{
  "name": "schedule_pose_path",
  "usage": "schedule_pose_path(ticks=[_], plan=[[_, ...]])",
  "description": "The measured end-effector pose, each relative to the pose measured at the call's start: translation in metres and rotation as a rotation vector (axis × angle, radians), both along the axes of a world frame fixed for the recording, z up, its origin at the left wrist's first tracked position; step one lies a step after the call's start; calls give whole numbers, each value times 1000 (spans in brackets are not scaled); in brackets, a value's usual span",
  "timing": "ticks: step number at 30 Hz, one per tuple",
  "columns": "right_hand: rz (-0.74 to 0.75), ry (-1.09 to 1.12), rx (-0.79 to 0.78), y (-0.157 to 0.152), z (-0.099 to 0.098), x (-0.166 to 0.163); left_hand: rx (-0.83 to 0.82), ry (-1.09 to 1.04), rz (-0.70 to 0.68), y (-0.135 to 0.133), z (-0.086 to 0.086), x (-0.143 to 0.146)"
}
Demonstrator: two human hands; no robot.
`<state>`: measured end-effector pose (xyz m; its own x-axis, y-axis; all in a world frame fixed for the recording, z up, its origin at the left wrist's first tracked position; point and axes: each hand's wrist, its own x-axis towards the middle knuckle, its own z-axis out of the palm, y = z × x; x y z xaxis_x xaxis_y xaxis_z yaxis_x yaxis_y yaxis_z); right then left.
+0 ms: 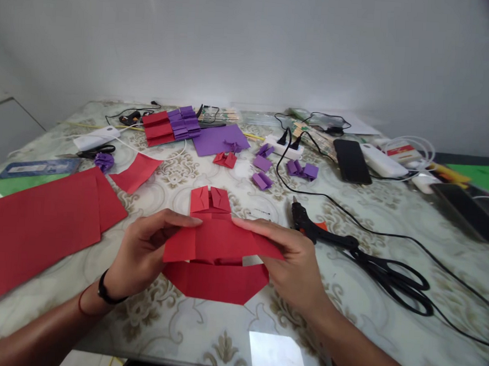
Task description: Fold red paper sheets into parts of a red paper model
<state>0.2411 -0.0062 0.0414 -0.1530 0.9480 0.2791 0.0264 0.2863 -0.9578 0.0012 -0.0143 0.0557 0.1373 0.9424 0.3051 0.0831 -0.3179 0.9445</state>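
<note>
Near the table's front, my left hand [143, 248] and my right hand [295, 260] grip opposite sides of a folded red paper [224, 240]. Both thumbs lie along its upper edge, and the other fingers are partly hidden behind it. Its lower flap [217, 283] hangs down with slanted corners, and a gap shows between the flap and the upper part. Just beyond, a small folded red paper piece [200, 199] sits close to the upper edge; whether the two touch I cannot tell.
Black scissors [391, 280] and a glue gun [308, 223] with a trailing cord lie to the right. Large red sheets [51, 226] cover the left side. Farther back are folded purple pieces [262, 179], a power strip [282, 146] and a phone [352, 162].
</note>
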Motion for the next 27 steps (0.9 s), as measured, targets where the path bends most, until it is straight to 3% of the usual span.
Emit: schedule_pose_path(ticks=[3,12,16,23,27], plan=[[-52,43,-93,-1,-4,-5,47,57,-9,-4,-2,4],[-30,289,-345,-8,-11,-18,174,284,260,-11,-11,13],[-49,348,-447,-9,-8,-19,313,262,180,-14,-14,14],[-58,436,-465,-8,-3,-16,381,270,47,-17,-17,13],[-29,308,-308,-8,-3,-10,397,285,70,-14,-14,10]])
